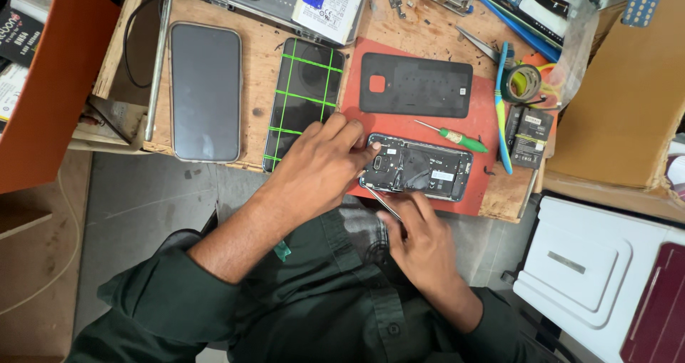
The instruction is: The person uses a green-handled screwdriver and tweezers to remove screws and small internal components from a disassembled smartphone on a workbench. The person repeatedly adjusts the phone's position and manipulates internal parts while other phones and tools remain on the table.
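An opened phone (417,168) with its inner parts showing lies on a red mat (421,113) at the near edge of a small wooden table (214,6). My left hand (321,159) rests on the phone's left end, fingertips pressing its corner. My right hand (421,238) pinches metal tweezers (382,200), whose tips reach the phone's lower edge. The phone's black back cover (415,84) lies further back on the mat. A green-handled screwdriver (457,136) lies between cover and phone.
A grey phone (205,92) and a black screen with green tape strips (303,99) lie left of the mat. A tape roll (523,82), a blue tool (501,113), black batteries (528,136) and loose parts crowd the right. White box (592,263) at lower right.
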